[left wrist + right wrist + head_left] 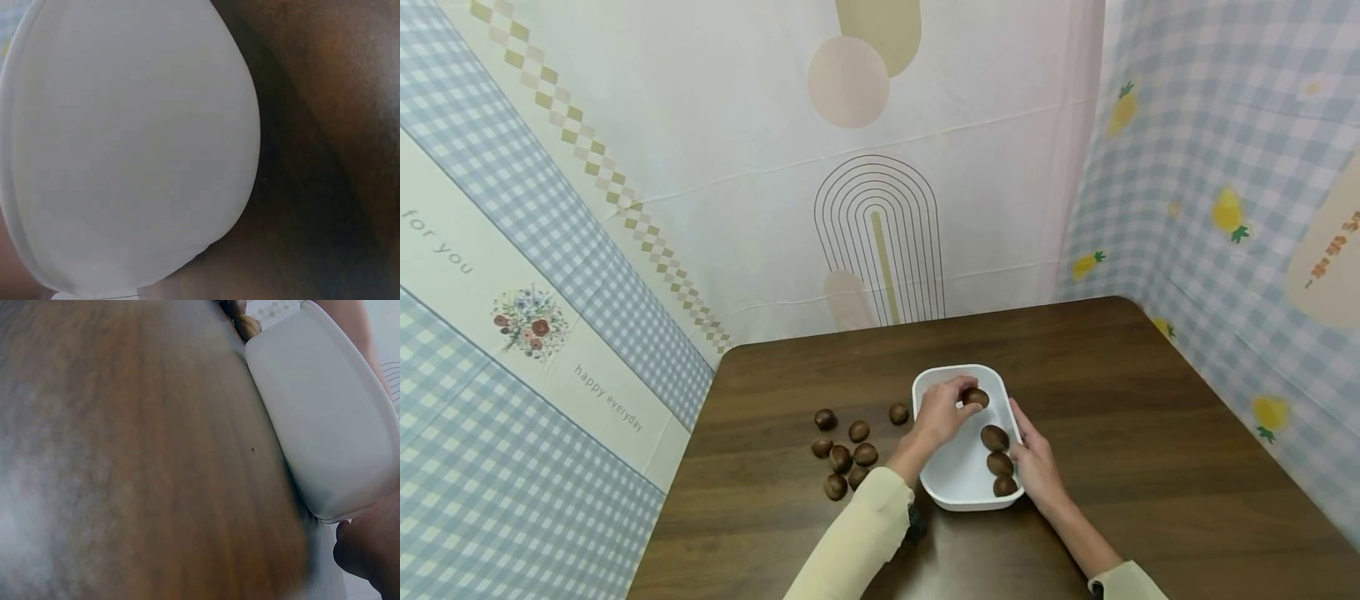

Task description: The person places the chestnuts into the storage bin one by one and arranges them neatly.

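A white rectangular container (958, 475) with rounded corners sits on the table. Inside it, three brown chestnuts (999, 463) form a line along the right wall. My left hand (942, 413) reaches over the left rim and pinches another chestnut (976, 398) between thumb and fingers, near the far end of the container. At the right side, my right hand (1036, 467) grips the container's rim and wall. The right wrist view shows part of this hand (369, 547) against the container (325, 412). Only the container's outer wall (137, 137) fills most of the left wrist view.
Several loose chestnuts (841, 459) lie left of the container on the brown wooden table (760, 500), one (898, 413) close to its left wall. My left sleeve (865, 533) partly covers this group. A patterned cloth (760, 208) hangs behind the table.
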A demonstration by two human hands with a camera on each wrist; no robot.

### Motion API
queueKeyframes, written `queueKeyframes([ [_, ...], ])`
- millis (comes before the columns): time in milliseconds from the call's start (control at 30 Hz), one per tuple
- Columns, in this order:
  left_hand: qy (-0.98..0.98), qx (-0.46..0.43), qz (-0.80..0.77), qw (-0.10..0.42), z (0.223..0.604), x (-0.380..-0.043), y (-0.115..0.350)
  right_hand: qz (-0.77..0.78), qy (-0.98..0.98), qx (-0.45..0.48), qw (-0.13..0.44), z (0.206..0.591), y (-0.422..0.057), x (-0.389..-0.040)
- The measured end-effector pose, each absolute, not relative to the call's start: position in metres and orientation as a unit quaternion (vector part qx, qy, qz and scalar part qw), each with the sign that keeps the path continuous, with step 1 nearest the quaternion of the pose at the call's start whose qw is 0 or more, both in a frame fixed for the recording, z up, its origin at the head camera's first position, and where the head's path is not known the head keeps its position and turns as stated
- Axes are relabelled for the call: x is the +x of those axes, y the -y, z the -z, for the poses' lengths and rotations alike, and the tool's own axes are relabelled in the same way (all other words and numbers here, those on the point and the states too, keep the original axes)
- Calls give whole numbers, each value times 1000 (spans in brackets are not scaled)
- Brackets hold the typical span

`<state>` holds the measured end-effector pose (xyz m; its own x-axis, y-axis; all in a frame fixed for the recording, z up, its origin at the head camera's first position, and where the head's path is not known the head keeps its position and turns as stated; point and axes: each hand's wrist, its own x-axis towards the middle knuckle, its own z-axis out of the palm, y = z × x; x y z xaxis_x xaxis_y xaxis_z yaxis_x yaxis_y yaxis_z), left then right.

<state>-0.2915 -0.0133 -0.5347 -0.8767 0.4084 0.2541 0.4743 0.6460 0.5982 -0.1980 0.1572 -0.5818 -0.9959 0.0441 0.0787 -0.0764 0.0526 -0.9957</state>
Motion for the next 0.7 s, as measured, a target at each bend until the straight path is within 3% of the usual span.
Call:
queueKeyframes([
  [700,934,-224,278,24,552,-288,-10,-686,727,1,32,580,-157,-197],
])
